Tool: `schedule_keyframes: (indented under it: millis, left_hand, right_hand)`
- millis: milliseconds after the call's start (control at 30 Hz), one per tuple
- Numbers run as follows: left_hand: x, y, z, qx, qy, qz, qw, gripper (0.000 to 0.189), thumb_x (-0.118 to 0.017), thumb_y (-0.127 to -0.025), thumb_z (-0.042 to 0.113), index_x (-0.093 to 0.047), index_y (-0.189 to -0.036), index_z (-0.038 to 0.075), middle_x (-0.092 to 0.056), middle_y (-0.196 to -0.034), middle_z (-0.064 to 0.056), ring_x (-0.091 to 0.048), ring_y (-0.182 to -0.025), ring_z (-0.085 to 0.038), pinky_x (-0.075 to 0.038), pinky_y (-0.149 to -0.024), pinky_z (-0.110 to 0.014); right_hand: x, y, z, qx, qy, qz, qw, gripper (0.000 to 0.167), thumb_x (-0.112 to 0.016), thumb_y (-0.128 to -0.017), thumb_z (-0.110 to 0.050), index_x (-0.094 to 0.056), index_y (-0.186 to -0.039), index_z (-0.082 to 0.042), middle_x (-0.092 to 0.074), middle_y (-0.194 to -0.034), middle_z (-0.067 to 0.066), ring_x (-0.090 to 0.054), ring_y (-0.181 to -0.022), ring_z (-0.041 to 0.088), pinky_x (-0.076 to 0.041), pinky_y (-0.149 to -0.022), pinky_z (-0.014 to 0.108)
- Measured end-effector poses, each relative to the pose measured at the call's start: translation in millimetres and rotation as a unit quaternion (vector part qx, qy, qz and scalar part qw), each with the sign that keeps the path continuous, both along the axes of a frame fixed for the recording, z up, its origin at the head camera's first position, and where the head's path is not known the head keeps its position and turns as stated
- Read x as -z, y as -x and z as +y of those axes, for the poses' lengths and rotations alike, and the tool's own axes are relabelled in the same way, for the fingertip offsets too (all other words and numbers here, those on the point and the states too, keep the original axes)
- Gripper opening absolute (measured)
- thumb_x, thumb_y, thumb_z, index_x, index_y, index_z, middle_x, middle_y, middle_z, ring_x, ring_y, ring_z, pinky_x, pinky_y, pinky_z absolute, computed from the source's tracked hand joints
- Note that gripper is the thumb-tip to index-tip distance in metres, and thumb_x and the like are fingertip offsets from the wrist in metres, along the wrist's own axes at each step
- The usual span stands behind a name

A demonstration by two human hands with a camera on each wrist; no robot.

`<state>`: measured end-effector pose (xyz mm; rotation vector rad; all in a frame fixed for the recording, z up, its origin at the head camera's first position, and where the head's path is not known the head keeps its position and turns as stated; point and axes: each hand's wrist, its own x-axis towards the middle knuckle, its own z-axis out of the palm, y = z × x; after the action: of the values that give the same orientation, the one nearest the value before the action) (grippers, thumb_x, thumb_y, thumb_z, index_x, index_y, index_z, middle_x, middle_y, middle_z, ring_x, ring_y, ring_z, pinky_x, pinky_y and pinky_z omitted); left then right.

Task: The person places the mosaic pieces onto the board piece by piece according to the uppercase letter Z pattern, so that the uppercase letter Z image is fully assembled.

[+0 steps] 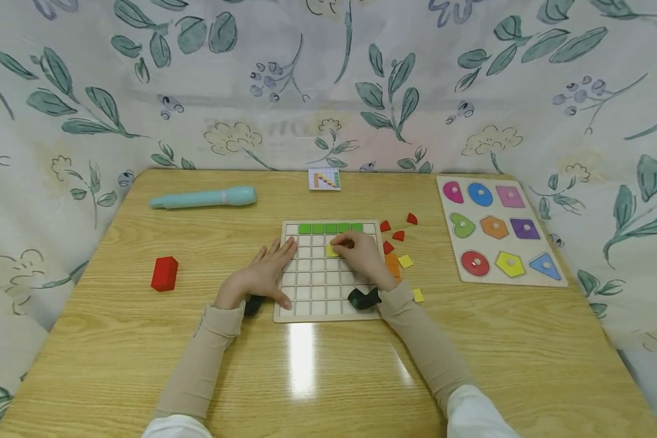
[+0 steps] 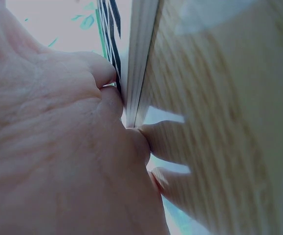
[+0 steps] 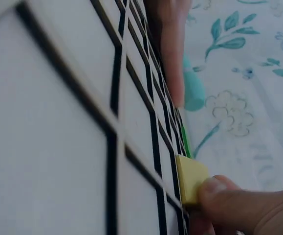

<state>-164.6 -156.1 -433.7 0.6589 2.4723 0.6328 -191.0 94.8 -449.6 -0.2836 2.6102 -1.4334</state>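
A white grid board (image 1: 303, 311) with a light wooden frame lies on the table, a row of green square tiles (image 1: 331, 229) set along its far side. My right hand (image 1: 363, 254) pinches a yellow square tile (image 3: 191, 180) between thumb and fingers, over a cell a little nearer than the green row. In the right wrist view the tile stands tilted against the grid lines. My left hand (image 1: 264, 272) rests with spread fingers on the board's left edge, thumb at the near left corner. The left wrist view shows some fingers on the board's edge, others against the table.
Right of the board lie red quarter-round pieces (image 1: 398, 235), orange tiles (image 1: 392, 266) and loose yellow tiles (image 1: 405, 261). Farther right is a shape puzzle board (image 1: 451, 243). A pattern card (image 1: 324, 179) lies at the back, a teal pen-like stick (image 1: 204, 198) and a red block (image 1: 165, 274) at left.
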Motion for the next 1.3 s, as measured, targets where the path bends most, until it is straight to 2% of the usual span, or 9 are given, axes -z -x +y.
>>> schedule_keyframes:
  millis: [133, 233, 367, 500, 667, 800, 933, 1133, 1300]
  left_hand:
    - [0.5, 0.6, -0.3, 0.0, 0.001, 0.0, 1.0, 0.136, -0.088, -0.06, 0.04, 0.002, -0.155, 0.005, 0.009, -0.164, -0.013, 0.016, -0.149, -0.038, 0.011, -0.119, -0.058]
    - [1.8, 0.2, 0.8, 0.001, 0.002, 0.001, 1.0, 0.136, -0.088, -0.06, 0.041, 0.002, -0.156, 0.005, 0.009, -0.164, -0.013, 0.015, -0.149, -0.037, 0.01, -0.12, -0.058]
    - [3.3, -1.3, 3.2, 0.007, -0.002, 0.002, 1.0, 0.135, -0.088, -0.06, 0.041, 0.001, -0.155, 0.004, 0.009, -0.163, -0.015, 0.015, -0.149, -0.039, 0.01, -0.119, -0.06]
    - [3.1, -2.2, 5.7, 0.012, -0.001, 0.002, 0.9999, 0.135, -0.088, -0.06, 0.04, 0.0, -0.155, 0.003, 0.009, -0.163, -0.015, 0.014, -0.149, -0.039, 0.01, -0.119, -0.06]
    - [0.2, -2.1, 6.7, 0.016, 0.0, 0.003, 0.9999, 0.134, -0.088, -0.06, 0.039, 0.0, -0.155, 0.003, 0.009, -0.163, -0.015, 0.014, -0.149, -0.04, 0.01, -0.119, -0.06]
    - [0.0, -0.9, 4.1, 0.015, 0.003, 0.005, 0.9999, 0.135, -0.088, -0.061, 0.039, 0.001, -0.155, 0.004, 0.01, -0.163, -0.015, 0.015, -0.149, -0.039, 0.01, -0.119, -0.06]
    - [1.1, 0.5, 1.0, 0.009, 0.01, 0.005, 0.9999, 0.135, -0.088, -0.061, 0.04, 0.002, -0.155, 0.006, 0.011, -0.163, -0.012, 0.016, -0.149, -0.037, 0.011, -0.119, -0.058]
    - [1.6, 0.3, -1.0, 0.006, 0.007, 0.005, 0.9999, 0.135, -0.088, -0.06, 0.041, 0.001, -0.155, 0.005, 0.011, -0.163, -0.014, 0.016, -0.149, -0.039, 0.011, -0.119, -0.059]
    - [0.8, -0.3, -0.8, 0.008, 0.003, 0.008, 0.9999, 0.135, -0.088, -0.06, 0.041, 0.001, -0.155, 0.003, 0.01, -0.163, -0.015, 0.015, -0.148, -0.04, 0.01, -0.119, -0.06]
  right_hand:
    - [2.0, -1.9, -3.4, -0.03, -0.041, 0.021, 0.9985, 0.013, -0.065, -0.092, -0.013, -0.074, -0.1, -0.009, -0.061, -0.105, 0.01, -0.052, -0.085, 0.019, -0.043, -0.072, 0.024]
    - [3.3, -1.9, -2.5, -0.047, -0.064, 0.035, 0.9962, 0.012, -0.066, -0.091, -0.013, -0.076, -0.097, -0.009, -0.055, -0.102, 0.011, -0.047, -0.082, 0.02, -0.039, -0.07, 0.025]
    - [2.4, -0.1, 9.1, -0.054, -0.045, 0.027, 0.9971, 0.016, -0.066, -0.091, -0.014, -0.074, -0.104, -0.008, -0.062, -0.102, 0.012, -0.054, -0.085, 0.02, -0.043, -0.072, 0.024]
    - [-2.2, 1.5, 37.5, -0.035, -0.015, 0.002, 0.9993, 0.023, -0.063, -0.094, -0.016, -0.068, -0.115, -0.006, -0.067, -0.109, 0.012, -0.06, -0.091, 0.022, -0.048, -0.074, 0.023]
    - [-7.5, -2.6, 87.8, -0.007, -0.009, -0.015, 0.9998, 0.029, -0.06, -0.096, -0.016, -0.064, -0.121, -0.002, -0.066, -0.109, 0.019, -0.06, -0.092, 0.025, -0.048, -0.07, 0.019]
    - [-7.2, -8.8, 128.4, -0.006, -0.03, -0.01, 0.9995, 0.032, -0.059, -0.096, -0.016, -0.062, -0.123, 0.001, -0.066, -0.11, 0.022, -0.061, -0.092, 0.026, -0.05, -0.068, 0.018]
    - [-6.1, -15.1, 156.0, -0.026, -0.079, -0.014, 0.9964, 0.034, -0.062, -0.093, -0.012, -0.061, -0.124, 0.0, -0.065, -0.106, 0.019, -0.057, -0.086, 0.021, -0.047, -0.068, 0.018]
    - [-6.9, -16.5, 156.8, -0.064, -0.132, 0.005, 0.9891, 0.037, -0.07, -0.087, -0.013, -0.065, -0.122, -0.002, -0.064, -0.105, 0.016, -0.053, -0.089, 0.022, -0.044, -0.077, 0.025]
    - [-8.6, -14.2, 147.2, -0.034, -0.16, -0.004, 0.9865, 0.028, -0.07, -0.086, -0.013, -0.064, -0.11, -0.001, -0.062, -0.097, 0.014, -0.051, -0.086, 0.024, -0.041, -0.075, 0.029]
